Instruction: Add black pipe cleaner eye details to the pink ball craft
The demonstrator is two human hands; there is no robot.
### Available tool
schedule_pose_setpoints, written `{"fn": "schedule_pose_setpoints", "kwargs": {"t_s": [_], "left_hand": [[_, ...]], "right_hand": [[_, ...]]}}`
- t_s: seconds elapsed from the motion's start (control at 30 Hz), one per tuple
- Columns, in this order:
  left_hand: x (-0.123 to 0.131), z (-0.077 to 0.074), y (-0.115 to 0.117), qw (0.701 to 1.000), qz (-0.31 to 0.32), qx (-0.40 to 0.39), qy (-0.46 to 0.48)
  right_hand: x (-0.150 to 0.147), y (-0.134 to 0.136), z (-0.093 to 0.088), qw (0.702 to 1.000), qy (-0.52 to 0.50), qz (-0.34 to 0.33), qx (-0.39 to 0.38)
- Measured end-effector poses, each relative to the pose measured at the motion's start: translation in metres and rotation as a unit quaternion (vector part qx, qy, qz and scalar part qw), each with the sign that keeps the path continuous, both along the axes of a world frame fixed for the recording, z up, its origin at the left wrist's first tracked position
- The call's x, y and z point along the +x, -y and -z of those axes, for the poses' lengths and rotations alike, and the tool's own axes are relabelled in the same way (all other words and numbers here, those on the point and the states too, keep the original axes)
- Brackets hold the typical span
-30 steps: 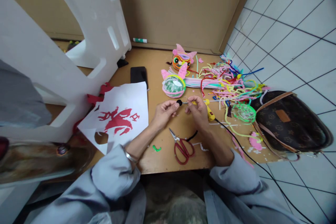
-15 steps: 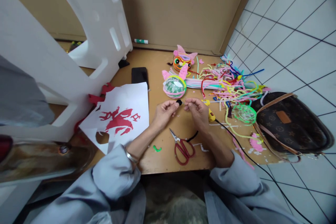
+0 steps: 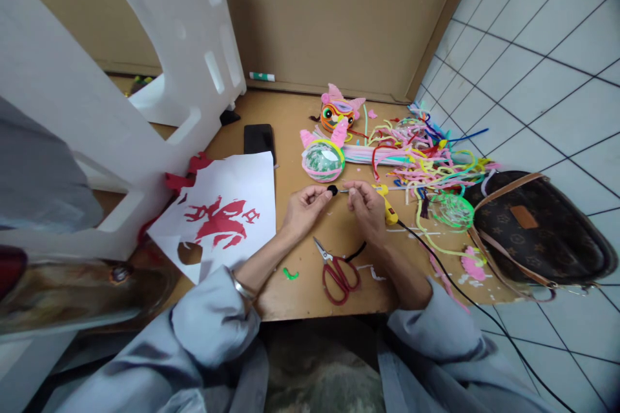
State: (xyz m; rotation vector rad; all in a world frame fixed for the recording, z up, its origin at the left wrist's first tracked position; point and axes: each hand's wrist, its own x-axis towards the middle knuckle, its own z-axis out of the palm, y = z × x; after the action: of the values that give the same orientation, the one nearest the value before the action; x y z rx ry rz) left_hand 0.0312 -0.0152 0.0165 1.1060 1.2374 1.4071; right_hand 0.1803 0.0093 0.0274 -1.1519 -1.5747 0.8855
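Between the thumb and fingers of my left hand [image 3: 307, 210] is a small round black fuzzy disc [image 3: 332, 190]. Just right of it, my right hand [image 3: 365, 206] is closed in a pinch; what its fingers hold, if anything, is hidden. A thin grey tip shows between the two hands. Behind my right hand lies a yellow glue gun [image 3: 390, 213], partly covered by it, its black cord running right. Beyond my hands sits a round green-and-white ball [image 3: 323, 161] with pink fuzzy ears and a yellow band. Red-handled scissors [image 3: 336, 274] lie nearer me.
A finished-looking orange animal head [image 3: 336, 116] stands at the back. Many coloured pipe cleaners [image 3: 426, 151] pile up at right, beside a brown handbag [image 3: 542, 232]. On the left are a white sheet with red cut paper [image 3: 261, 206], a black phone [image 3: 258, 141] and a white plastic partition [image 3: 194, 32].
My right hand's fingers have drawn slightly right and closed more, and the grey tip now shows beside them. My left hand keeps the black disc in almost the same place.
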Motion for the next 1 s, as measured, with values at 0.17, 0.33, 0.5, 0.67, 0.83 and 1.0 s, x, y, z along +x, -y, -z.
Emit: {"fn": "schedule_pose_setpoints", "kwargs": {"t_s": [0.17, 0.33, 0.5, 0.67, 0.83, 1.0], "left_hand": [[-0.003, 0.002, -0.003, 1.000, 0.012, 0.001, 0.022], [-0.002, -0.002, -0.003, 0.996, 0.021, -0.010, 0.086], [-0.001, -0.002, -0.002, 0.991, 0.003, -0.016, 0.130], [0.000, -0.006, -0.001, 0.989, 0.017, -0.034, 0.140], [0.000, -0.010, -0.001, 0.989, 0.025, -0.042, 0.143], [-0.003, -0.008, -0.004, 0.981, 0.044, -0.053, 0.184]], "right_hand": [[0.023, -0.014, -0.009, 0.965, 0.186, 0.155, 0.098], [0.040, -0.022, -0.015, 0.855, 0.458, 0.232, 0.075], [0.033, -0.016, -0.014, 0.786, 0.578, 0.218, -0.032], [0.033, -0.016, -0.015, 0.791, 0.574, 0.201, -0.074], [0.041, -0.021, -0.020, 0.800, 0.564, 0.167, -0.117], [0.043, -0.025, -0.019, 0.814, 0.538, 0.188, -0.110]]}}
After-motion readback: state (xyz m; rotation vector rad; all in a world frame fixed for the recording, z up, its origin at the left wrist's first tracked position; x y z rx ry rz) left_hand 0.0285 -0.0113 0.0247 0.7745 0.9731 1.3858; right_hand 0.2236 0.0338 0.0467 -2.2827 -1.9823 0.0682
